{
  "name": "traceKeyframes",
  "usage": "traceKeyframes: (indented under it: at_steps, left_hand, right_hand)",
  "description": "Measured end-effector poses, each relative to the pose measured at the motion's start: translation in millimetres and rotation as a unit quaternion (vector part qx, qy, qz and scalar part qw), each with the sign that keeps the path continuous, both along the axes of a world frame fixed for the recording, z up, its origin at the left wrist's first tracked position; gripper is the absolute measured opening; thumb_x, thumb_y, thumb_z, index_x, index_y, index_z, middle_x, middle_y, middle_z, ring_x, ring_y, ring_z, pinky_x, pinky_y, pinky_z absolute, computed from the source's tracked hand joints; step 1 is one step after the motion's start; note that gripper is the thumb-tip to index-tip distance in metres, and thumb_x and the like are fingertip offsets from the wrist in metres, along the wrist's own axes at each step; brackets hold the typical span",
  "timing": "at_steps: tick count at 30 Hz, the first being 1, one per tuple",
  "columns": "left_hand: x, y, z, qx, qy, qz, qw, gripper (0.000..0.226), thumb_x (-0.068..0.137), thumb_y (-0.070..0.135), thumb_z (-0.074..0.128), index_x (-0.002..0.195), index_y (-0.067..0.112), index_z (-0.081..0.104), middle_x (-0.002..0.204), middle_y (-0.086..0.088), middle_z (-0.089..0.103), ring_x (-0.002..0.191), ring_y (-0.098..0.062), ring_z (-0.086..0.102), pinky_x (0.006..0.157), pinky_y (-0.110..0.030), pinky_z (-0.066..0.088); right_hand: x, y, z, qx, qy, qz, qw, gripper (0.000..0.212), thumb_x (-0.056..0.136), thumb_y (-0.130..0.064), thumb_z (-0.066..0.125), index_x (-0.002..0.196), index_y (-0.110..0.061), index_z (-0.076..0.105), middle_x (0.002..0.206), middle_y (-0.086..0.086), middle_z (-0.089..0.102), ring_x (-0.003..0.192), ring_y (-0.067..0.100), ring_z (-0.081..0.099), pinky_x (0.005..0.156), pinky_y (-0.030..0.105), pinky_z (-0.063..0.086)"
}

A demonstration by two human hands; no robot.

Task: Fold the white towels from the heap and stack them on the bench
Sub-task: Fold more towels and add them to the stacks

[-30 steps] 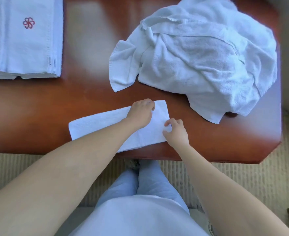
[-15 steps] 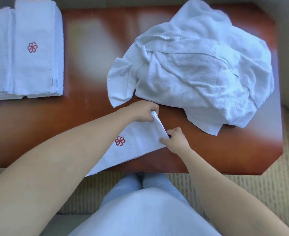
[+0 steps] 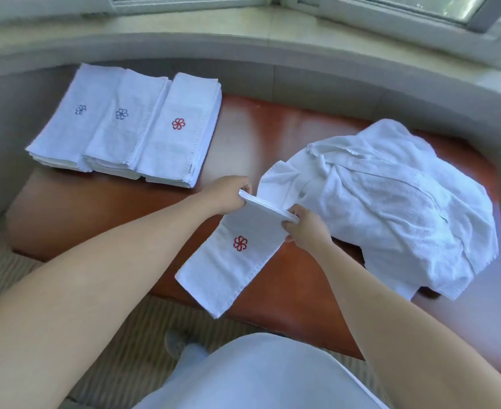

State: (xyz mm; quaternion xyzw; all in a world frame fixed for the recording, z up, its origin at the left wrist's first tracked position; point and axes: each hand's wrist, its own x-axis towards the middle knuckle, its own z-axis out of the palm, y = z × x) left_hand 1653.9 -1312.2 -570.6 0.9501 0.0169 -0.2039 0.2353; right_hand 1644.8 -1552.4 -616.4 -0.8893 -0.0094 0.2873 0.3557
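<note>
Moved: since half a second back you've lifted the folded towel [image 3: 237, 255] clear of the bench [image 3: 101, 208]; stacks [image 3: 131, 128] now in view.
Hands: left hand [image 3: 228, 196] and right hand [image 3: 306, 228] each pinch a top corner; towel hangs between them.
Risk: layers may slip apart if either pinch loosens; heap [image 3: 396, 202], just beyond your right hand, could snag.
Hidden: fingertips behind cloth; layer count unreadable.

Wood bench [image 3: 261, 137] w/ folded stacks [image 3: 131, 131] & towel heap [image 3: 391, 202].

Head cam, fwd-down over bench [image 3: 272, 137], close.
</note>
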Motion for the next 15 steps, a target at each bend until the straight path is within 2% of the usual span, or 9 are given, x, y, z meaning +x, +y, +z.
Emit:
traceKeyframes:
  at_steps: [3,6,8,10,13,15]
  left_hand:
    - [-28,53,21,0.004,-0.04,0.044,0.998,0.02,0.087,0.012,0.058,0.091,0.032,0.057,0.087,0.014,0.057,0.087,-0.016,0.056,0.06,-0.026,0.036]
    - [-57,108,40,-0.005,-0.059,0.079,0.995,0.021,0.087,0.011,0.056,0.092,0.031,0.058,0.093,0.011,0.063,0.084,-0.016,0.057,0.059,-0.028,0.036]
    - [-78,143,53,-0.01,-0.081,0.104,0.991,0.02,0.086,0.013,0.056,0.091,0.032,0.059,0.089,0.016,0.062,0.087,-0.015,0.056,0.06,-0.027,0.036]
    - [-99,177,65,-0.018,-0.106,0.127,0.986,0.019,0.085,0.014,0.058,0.092,0.032,0.062,0.09,0.016,0.064,0.094,-0.017,0.057,0.066,-0.029,0.041]
    - [-126,222,84,-0.026,-0.127,0.152,0.98,0.017,0.084,0.017,0.061,0.091,0.032,0.064,0.1,0.009,0.069,0.094,-0.02,0.063,0.079,-0.034,0.052]
    - [-142,247,95,-0.027,-0.133,0.161,0.978,0.017,0.084,0.017,0.062,0.085,0.034,0.062,0.096,0.009,0.068,0.088,-0.019,0.066,0.07,-0.031,0.05]
  right_hand:
    - [-14,52,29,0.034,-0.023,-0.01,0.999,0.014,0.086,-0.018,0.051,0.095,-0.025,0.059,0.08,0.002,0.074,0.06,0.013,0.073,0.06,0.034,0.06]
    - [-34,106,59,0.048,-0.05,-0.012,0.998,0.017,0.087,-0.016,0.05,0.099,-0.022,0.061,0.08,0.001,0.075,0.062,0.012,0.074,0.059,0.031,0.062]
    - [-49,142,80,0.068,-0.065,-0.019,0.995,0.019,0.088,-0.014,0.051,0.101,-0.022,0.062,0.082,0.003,0.076,0.062,0.014,0.075,0.056,0.029,0.06]
    - [-65,176,99,0.087,-0.082,-0.026,0.992,0.02,0.088,-0.012,0.05,0.098,-0.024,0.063,0.084,0.006,0.075,0.062,0.016,0.075,0.053,0.028,0.058]
    - [-84,221,122,0.108,-0.101,-0.03,0.989,0.021,0.087,-0.011,0.049,0.093,-0.024,0.064,0.083,0.007,0.075,0.064,0.019,0.076,0.061,0.036,0.061]
    - [-95,246,133,0.111,-0.112,-0.028,0.987,0.021,0.086,-0.012,0.049,0.092,-0.024,0.065,0.08,0.006,0.075,0.064,0.019,0.076,0.067,0.041,0.063]
